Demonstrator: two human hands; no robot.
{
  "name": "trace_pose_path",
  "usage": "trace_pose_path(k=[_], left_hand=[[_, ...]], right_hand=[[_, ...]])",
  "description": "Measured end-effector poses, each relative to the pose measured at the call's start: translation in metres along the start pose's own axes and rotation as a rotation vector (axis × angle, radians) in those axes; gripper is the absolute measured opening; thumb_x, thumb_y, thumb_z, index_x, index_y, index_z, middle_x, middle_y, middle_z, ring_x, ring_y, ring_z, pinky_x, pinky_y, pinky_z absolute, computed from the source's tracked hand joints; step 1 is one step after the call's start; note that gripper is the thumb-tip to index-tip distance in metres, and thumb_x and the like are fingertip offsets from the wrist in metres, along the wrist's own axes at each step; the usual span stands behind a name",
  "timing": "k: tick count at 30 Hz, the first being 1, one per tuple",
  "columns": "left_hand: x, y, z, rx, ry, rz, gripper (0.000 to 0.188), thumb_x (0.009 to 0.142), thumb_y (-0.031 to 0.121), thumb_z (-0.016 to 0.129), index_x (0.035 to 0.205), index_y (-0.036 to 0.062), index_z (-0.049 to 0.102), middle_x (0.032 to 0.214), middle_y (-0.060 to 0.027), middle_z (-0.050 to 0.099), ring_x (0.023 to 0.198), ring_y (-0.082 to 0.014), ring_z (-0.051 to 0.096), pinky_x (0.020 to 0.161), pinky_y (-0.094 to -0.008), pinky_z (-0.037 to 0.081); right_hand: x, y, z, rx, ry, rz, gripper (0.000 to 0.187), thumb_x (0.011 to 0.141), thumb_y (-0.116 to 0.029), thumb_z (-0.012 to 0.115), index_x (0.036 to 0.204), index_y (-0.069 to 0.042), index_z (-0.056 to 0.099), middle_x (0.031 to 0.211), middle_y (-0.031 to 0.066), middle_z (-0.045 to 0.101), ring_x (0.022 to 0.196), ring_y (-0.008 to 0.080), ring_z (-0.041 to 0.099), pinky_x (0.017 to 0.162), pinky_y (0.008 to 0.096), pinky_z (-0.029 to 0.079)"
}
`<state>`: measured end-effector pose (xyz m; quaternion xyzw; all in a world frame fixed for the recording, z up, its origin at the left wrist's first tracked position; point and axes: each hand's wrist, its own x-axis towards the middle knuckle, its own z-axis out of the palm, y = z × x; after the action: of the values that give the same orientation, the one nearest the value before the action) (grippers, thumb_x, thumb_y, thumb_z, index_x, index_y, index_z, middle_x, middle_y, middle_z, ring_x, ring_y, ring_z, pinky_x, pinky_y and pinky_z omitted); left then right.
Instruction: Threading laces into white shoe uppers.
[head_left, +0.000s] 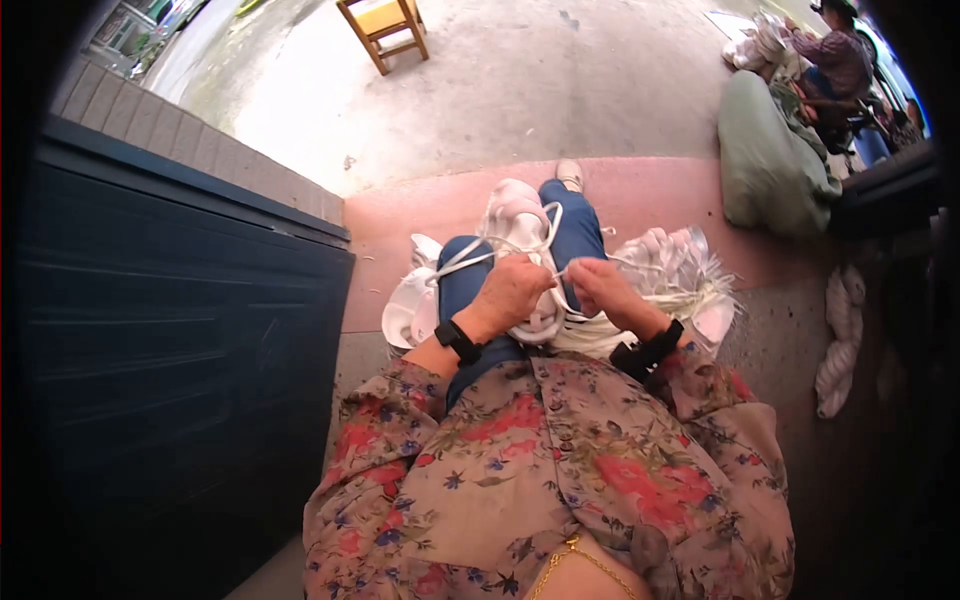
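Note:
A white and pale pink shoe or shoe upper (518,225) rests across my lap, between my knees. White shoelace (462,264) loops out over its left side and rises in another loop on its right. My left hand (512,292) is closed over the shoe, fingers pinching the lace. Just right of it, my right hand (603,288) also pinches the lace, with a short stretch running between the two hands. The fingertips hide part of the shoe's eyelets.
White-pink shoe pieces with loose laces (665,265) are heaped by my right leg; more pieces (410,308) lie at my left. A dark blue door (180,330) stands left. A green sack (765,160), a bundled white item (840,340), a wooden chair (390,25) and a seated person (835,60) are around.

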<state>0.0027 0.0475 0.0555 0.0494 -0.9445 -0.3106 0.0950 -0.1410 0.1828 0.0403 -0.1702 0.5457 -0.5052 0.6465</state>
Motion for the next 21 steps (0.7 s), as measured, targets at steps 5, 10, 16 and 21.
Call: trace_pose_path(k=[5, 10, 16, 21], left_hand=[[0.007, 0.069, -0.006, -0.314, 0.013, 0.308, 0.005, 0.076, 0.006, 0.059, 0.08, 0.003, 0.057, 0.065, -0.0109, 0.054, 0.061, -0.0252, 0.053, 0.053, -0.0337, 0.043], [0.006, 0.032, -0.014, -0.554, 0.233, -0.461, 0.019, 0.085, 0.014, 0.055, 0.093, -0.0013, 0.061, 0.067, -0.0022, 0.057, 0.06, -0.0039, 0.048, 0.055, -0.0229, 0.041], [-0.009, 0.008, 0.005, -0.364, 0.441, -0.575, 0.018, 0.084, 0.014, 0.054, 0.082, -0.003, 0.06, 0.066, -0.016, 0.06, 0.057, -0.0221, 0.058, 0.055, -0.0332, 0.044], [-0.011, 0.011, 0.011, -0.479, 0.398, -0.686, 0.021, 0.084, 0.015, 0.055, 0.077, -0.0042, 0.059, 0.06, -0.0136, 0.057, 0.053, -0.0178, 0.054, 0.051, -0.0321, 0.041]], right_hand=[[0.013, -0.001, -0.005, 0.276, 0.245, 0.053, 0.023, 0.09, -0.026, 0.043, 0.081, -0.008, 0.054, 0.057, -0.0054, 0.041, 0.045, 0.0045, 0.036, 0.041, 0.019, 0.029], [0.023, 0.002, 0.019, 0.118, 0.13, -0.156, 0.024, 0.089, -0.024, 0.048, 0.089, -0.006, 0.062, 0.072, -0.0024, 0.051, 0.063, 0.0058, 0.046, 0.055, 0.019, 0.036], [0.031, -0.001, 0.037, -0.018, 0.091, -0.268, 0.028, 0.088, -0.021, 0.053, 0.105, 0.0, 0.061, 0.072, -0.0046, 0.05, 0.065, 0.0041, 0.04, 0.058, 0.0193, 0.036], [0.032, 0.0, 0.046, 0.022, 0.087, -0.273, 0.029, 0.088, -0.02, 0.054, 0.109, -0.001, 0.06, 0.072, -0.0051, 0.051, 0.063, 0.0033, 0.04, 0.056, 0.0179, 0.034]])
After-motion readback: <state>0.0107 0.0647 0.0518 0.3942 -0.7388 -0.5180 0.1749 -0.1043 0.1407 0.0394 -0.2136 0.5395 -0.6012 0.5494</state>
